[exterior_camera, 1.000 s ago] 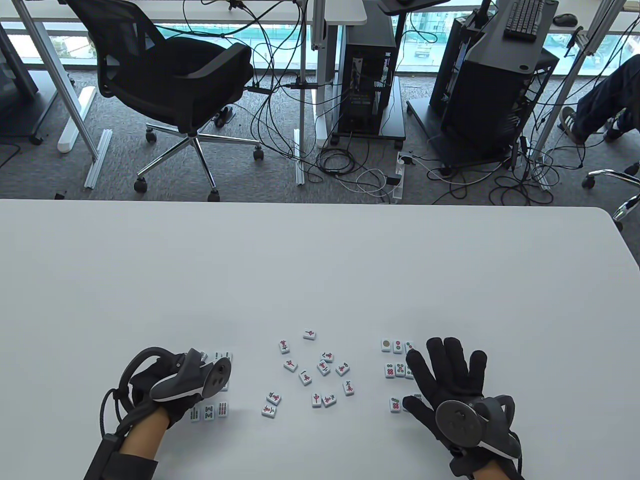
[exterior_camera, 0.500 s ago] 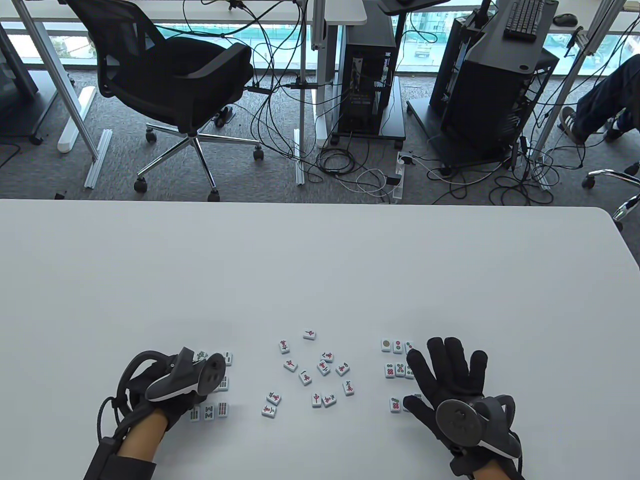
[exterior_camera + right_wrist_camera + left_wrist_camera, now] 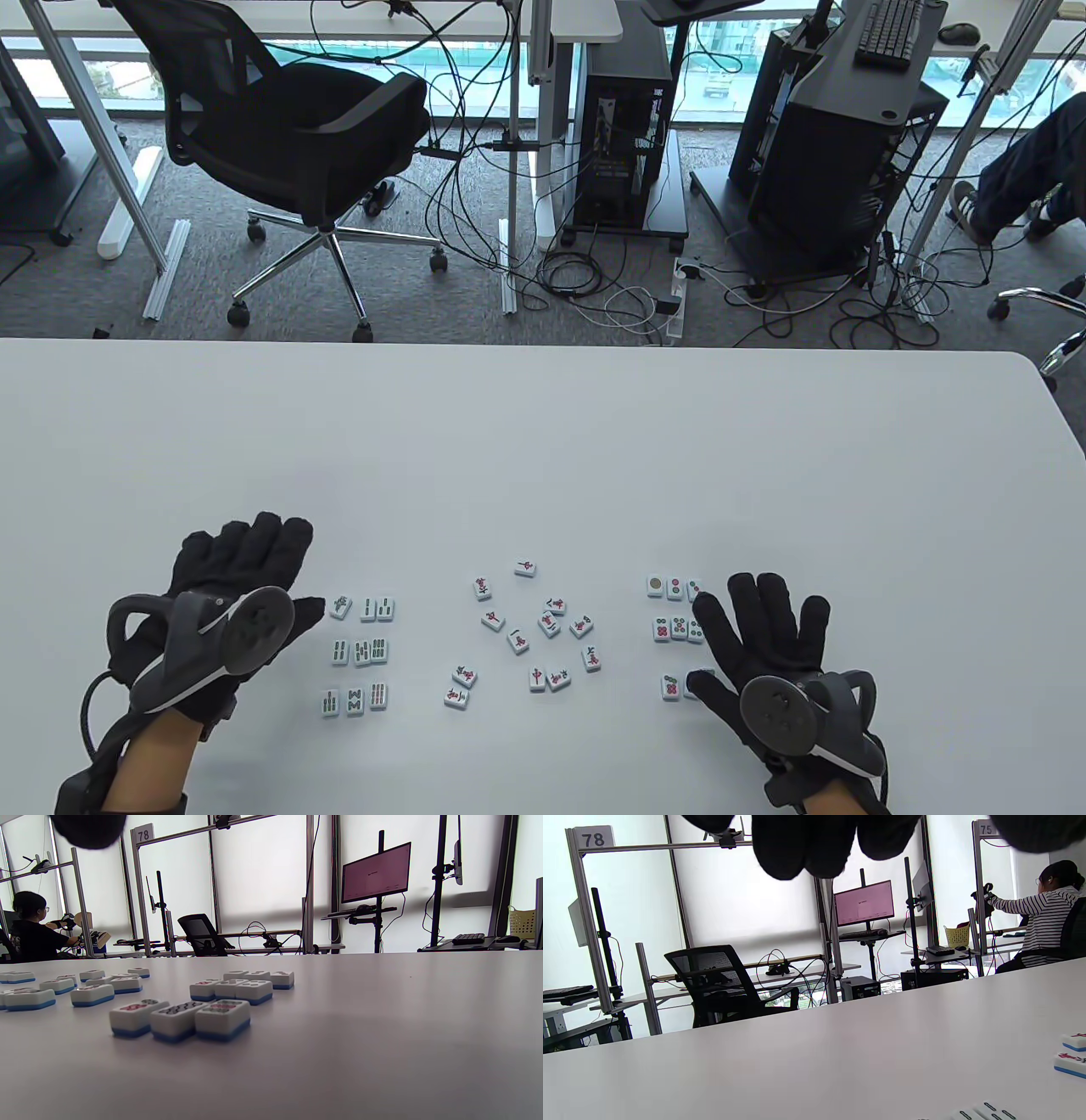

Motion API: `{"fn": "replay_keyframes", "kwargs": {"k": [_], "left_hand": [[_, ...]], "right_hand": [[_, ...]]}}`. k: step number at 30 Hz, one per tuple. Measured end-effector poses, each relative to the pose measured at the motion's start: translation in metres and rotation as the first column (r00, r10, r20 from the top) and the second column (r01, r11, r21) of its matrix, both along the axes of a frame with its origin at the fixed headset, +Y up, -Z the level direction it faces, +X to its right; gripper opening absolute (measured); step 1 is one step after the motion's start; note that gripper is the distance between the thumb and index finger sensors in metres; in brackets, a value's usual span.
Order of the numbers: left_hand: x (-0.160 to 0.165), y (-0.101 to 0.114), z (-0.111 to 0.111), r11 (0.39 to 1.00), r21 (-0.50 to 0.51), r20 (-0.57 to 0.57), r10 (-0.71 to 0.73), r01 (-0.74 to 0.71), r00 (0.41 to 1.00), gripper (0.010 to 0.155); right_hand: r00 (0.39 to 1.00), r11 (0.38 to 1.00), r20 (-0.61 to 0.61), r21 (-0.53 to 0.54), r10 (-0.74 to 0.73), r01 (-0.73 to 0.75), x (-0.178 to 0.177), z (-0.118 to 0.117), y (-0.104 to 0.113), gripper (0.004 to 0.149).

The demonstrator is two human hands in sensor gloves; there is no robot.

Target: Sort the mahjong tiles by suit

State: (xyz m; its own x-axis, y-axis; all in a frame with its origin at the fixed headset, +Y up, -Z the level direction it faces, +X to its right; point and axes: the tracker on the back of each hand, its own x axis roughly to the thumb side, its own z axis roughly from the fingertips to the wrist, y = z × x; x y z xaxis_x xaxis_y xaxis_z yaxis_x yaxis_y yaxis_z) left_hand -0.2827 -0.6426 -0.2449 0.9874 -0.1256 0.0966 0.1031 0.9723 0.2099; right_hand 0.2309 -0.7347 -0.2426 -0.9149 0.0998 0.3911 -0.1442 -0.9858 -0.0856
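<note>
Three groups of mahjong tiles lie on the white table [image 3: 543,441]. On the left, bamboo tiles [image 3: 361,652] form a neat three-row grid. Red character tiles [image 3: 534,632] lie scattered in the centre. On the right, dot tiles [image 3: 674,628] sit in rows, partly hidden under my right hand [image 3: 730,637], which lies flat with its fingers spread. My left hand [image 3: 271,564] rests just left of the bamboo grid with straight fingers, holding nothing. The right wrist view shows the dot tiles [image 3: 180,1020] close by and the character tiles [image 3: 63,988] further left.
The table's far edge runs across the middle of the table view. Beyond it stand a black office chair [image 3: 288,127], computer towers [image 3: 619,127] and loose cables on the floor. Another person [image 3: 1048,925] sits at a desk in the background.
My left hand has lifted off the bamboo tiles, moved left and away, and opened flat, uncovering the whole grid. The right hand has stayed where it was.
</note>
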Motion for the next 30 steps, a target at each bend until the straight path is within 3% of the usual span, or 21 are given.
{"fn": "replay_keyframes", "kwargs": {"k": [9,16,25,30], "left_hand": [[-0.007,-0.034,0.006,0.999,0.016,0.023,0.027,-0.028,0.999,0.088],[-0.01,-0.07,-0.002,0.998,-0.048,0.021,0.046,-0.045,0.999,0.088],[-0.013,-0.078,0.01,1.0,-0.021,-0.017,-0.001,0.0,1.0,0.087],[-0.014,-0.073,0.015,0.999,-0.001,-0.021,0.035,-0.035,0.999,0.087]], "right_hand": [[1.0,1.0,0.005,-0.014,0.006,-0.005,0.0,0.0,-0.001,0.077],[1.0,0.999,0.015,-0.031,0.02,-0.019,0.0,-0.002,-0.005,0.077],[1.0,0.999,0.0,-0.036,0.006,-0.006,0.0,-0.003,-0.004,0.079],[0.994,0.997,-0.081,0.004,-0.071,0.072,-0.014,0.002,0.02,0.089]]}}
